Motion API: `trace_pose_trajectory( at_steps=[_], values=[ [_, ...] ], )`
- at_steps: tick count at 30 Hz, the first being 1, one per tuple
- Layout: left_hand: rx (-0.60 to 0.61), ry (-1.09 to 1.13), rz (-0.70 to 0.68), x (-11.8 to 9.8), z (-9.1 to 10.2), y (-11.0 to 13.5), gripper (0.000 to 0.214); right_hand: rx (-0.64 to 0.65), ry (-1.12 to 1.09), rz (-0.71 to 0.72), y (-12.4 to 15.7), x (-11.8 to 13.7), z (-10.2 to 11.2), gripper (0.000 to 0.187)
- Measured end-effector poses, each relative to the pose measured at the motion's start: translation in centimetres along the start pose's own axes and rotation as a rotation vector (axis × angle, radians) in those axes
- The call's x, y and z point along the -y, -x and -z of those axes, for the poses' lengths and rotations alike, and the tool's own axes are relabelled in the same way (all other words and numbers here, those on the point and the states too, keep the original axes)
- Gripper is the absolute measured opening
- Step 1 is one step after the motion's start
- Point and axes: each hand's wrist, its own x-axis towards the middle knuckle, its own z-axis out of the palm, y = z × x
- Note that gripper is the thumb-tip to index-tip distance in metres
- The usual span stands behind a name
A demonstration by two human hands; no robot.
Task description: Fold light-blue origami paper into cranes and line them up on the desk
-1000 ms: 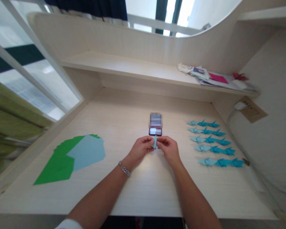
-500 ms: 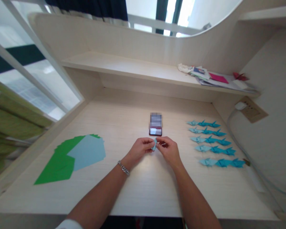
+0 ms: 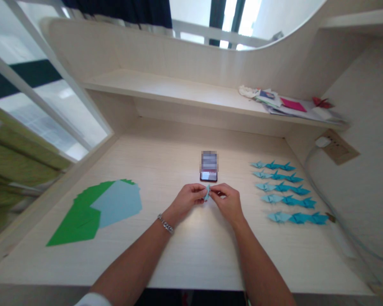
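A small folded piece of light blue paper (image 3: 207, 193) is pinched between my two hands, just above the desk. My left hand (image 3: 191, 196) is closed on its left side, thumb on top. From the right, my right hand (image 3: 226, 199) grips it with thumb and fingertips. The fingers cover much of the paper, so its exact shape is hard to make out. A phone (image 3: 208, 175) lies right beyond the hands, its screen partly pixelated. Rows of folded blue paper cranes (image 3: 282, 187) stand to the right, running from pale to deeper blue.
Fanned green sheets (image 3: 73, 221) and light blue sheets (image 3: 119, 204) lie at the left of the desk (image 3: 178, 263). A shelf (image 3: 166, 90) crosses the back, with papers (image 3: 292, 104) on its right end. A cable (image 3: 325, 197) hangs from a wall socket (image 3: 338, 146).
Both hands stay almost in place around the folded paper. The right hand's fingers have shifted slightly and the paper's angle differs a little.
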Motion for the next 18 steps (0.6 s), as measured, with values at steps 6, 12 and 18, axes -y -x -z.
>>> trace_pose_trajectory(
  at_steps=[6, 12, 18],
  values=[
    [0.033, -0.032, 0.027, -0.37, 0.24, 0.16, 0.025, 0.055, -0.002, 0.015, -0.09, -0.08, 0.20, 0.014],
    [0.082, -0.064, 0.039, -0.39, 0.76, 0.10, 0.025, 0.089, 0.009, 0.031, -0.12, -0.30, 0.36, 0.013],
    [0.047, -0.054, 0.053, -0.48, 0.73, 0.03, 0.026, 0.100, 0.088, 0.075, -0.06, -0.11, 0.61, 0.009]
  ],
)
